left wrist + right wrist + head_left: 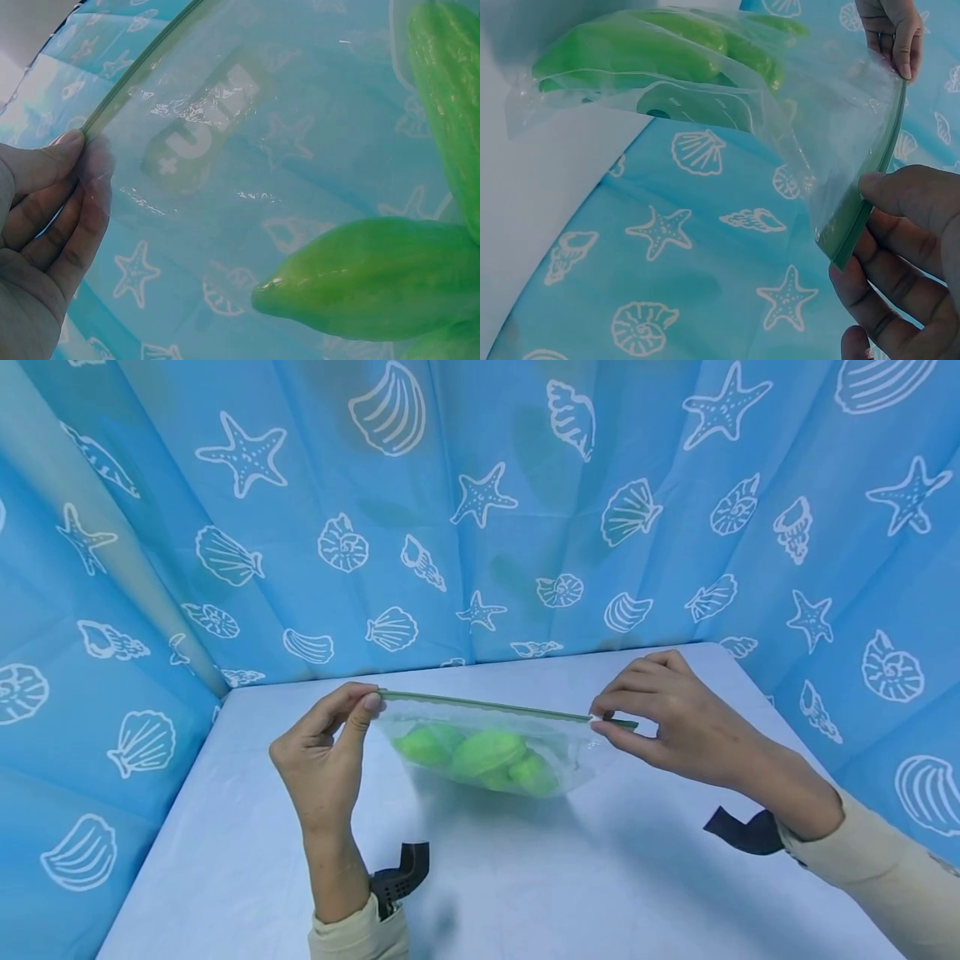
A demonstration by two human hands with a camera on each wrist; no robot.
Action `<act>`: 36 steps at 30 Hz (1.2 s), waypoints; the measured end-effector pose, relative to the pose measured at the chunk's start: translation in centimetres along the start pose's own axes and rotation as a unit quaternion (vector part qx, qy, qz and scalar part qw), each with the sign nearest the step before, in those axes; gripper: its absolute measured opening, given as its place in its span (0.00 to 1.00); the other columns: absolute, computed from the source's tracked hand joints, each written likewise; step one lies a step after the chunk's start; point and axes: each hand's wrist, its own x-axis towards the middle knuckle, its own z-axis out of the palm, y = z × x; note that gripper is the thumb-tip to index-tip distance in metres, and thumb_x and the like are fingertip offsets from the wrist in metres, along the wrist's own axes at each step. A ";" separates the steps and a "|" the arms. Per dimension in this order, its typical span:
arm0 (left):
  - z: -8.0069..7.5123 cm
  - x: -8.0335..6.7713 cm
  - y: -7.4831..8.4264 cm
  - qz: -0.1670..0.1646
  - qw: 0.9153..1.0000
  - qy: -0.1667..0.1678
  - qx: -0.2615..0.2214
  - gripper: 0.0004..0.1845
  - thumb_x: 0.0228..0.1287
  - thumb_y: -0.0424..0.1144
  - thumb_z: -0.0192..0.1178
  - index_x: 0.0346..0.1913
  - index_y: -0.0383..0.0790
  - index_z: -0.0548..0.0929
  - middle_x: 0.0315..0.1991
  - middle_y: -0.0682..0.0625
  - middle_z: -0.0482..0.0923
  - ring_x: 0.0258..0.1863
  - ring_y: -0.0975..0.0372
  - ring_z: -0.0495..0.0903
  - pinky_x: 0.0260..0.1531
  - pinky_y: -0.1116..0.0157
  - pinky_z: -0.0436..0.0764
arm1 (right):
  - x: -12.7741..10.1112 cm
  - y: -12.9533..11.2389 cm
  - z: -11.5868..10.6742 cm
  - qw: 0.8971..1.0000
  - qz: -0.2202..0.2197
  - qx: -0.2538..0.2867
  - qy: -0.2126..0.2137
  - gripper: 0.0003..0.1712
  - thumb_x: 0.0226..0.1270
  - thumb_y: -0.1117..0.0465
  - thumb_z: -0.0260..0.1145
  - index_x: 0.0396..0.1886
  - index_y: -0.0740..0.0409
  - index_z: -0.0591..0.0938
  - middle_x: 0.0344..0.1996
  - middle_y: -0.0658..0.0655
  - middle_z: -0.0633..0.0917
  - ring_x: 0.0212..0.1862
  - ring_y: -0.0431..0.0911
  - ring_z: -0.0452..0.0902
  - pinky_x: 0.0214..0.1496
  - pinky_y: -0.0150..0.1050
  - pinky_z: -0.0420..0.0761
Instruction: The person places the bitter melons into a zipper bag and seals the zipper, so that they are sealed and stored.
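Fingers (360,708) of the left hand (318,760) pinch one end of the green zip strip (487,705) on a clear plastic bag (480,747); the thumb and forefinger of the right hand (675,718) pinch the other end, so the strip is stretched almost level between them. Both hands are clenched on the bag's top edge, neither is free. The bag hangs just above the pale bench (525,877), near its middle, and sags under several green fruit-shaped pieces (487,753) that lie in the lower part, well below the strip. In the right wrist view the strip (870,195) runs from the near fingers (900,191) up to the far hand (892,34), with the green pieces (652,49) bunched at the far bottom corner.

To my eye the closure is being handled, though I cannot tell whether the seam is sealed along its length. Doing it well likely means keeping the strip taut and straight, holding the load low so nothing crowds the seam, and running a firm pinch from one end to the other without letting either corner slip. A blue shell-print curtain (480,510) surrounds the bench.
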 end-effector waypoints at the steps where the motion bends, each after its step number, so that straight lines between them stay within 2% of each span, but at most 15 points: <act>1: 0.0 0.0 0.0 0.001 1.000 0.000 0.000 0.05 0.54 0.24 0.63 0.33 0.24 0.83 0.27 0.40 0.83 0.26 0.60 0.81 0.38 0.66 0.80 | 0.0 0.0 0.0 1.000 0.001 -0.001 -0.001 0.25 0.66 0.39 0.51 0.31 0.50 0.86 0.29 0.43 0.83 0.38 0.40 0.74 0.42 0.42 0.63; 5: 0.0 0.1 0.0 0.004 1.000 0.001 0.004 0.04 0.53 0.24 0.63 0.33 0.24 0.83 0.27 0.40 0.83 0.27 0.60 0.81 0.38 0.66 0.80 | -0.2 0.1 -0.1 1.000 0.004 0.000 -0.005 0.21 0.64 0.41 0.55 0.32 0.50 0.86 0.30 0.43 0.83 0.39 0.40 0.74 0.42 0.42 0.64; 9: -0.1 0.1 0.0 0.004 1.000 0.001 0.005 0.04 0.53 0.24 0.63 0.33 0.24 0.83 0.26 0.40 0.83 0.27 0.61 0.81 0.38 0.66 0.80 | -0.5 0.3 -0.1 1.000 0.007 0.000 -0.015 0.10 0.57 0.50 0.66 0.33 0.50 0.86 0.30 0.43 0.83 0.39 0.40 0.74 0.43 0.42 0.64; 11: -0.1 0.0 -0.1 0.002 1.000 0.002 0.005 0.04 0.53 0.24 0.63 0.33 0.24 0.83 0.26 0.40 0.83 0.26 0.61 0.81 0.38 0.67 0.80 | -0.6 0.3 -0.1 1.000 0.009 -0.001 -0.021 0.08 0.53 0.54 0.68 0.33 0.50 0.86 0.31 0.43 0.83 0.39 0.39 0.74 0.43 0.41 0.64; 20: -0.2 0.0 -0.2 -0.001 1.000 0.003 0.004 0.05 0.53 0.24 0.63 0.33 0.24 0.83 0.27 0.39 0.83 0.27 0.61 0.81 0.39 0.67 0.80 | -1.0 0.5 0.0 1.000 0.016 -0.005 -0.025 0.11 0.47 0.57 0.72 0.33 0.51 0.86 0.30 0.43 0.83 0.40 0.39 0.74 0.43 0.40 0.64; 28: -0.3 0.0 -0.2 -0.004 1.000 0.008 0.008 0.05 0.53 0.24 0.63 0.33 0.24 0.83 0.27 0.39 0.83 0.27 0.61 0.81 0.38 0.67 0.80 | -1.4 0.6 0.0 0.999 0.031 -0.006 -0.036 0.12 0.46 0.57 0.73 0.33 0.51 0.86 0.31 0.43 0.83 0.41 0.39 0.73 0.45 0.40 0.64; 36: -0.4 0.0 -0.3 -0.008 1.000 0.008 0.009 0.05 0.53 0.24 0.63 0.34 0.24 0.83 0.27 0.39 0.83 0.27 0.62 0.81 0.38 0.68 0.80 | -1.8 0.5 0.2 0.999 0.027 -0.006 -0.026 0.11 0.45 0.57 0.73 0.32 0.50 0.86 0.30 0.43 0.83 0.40 0.39 0.73 0.44 0.42 0.64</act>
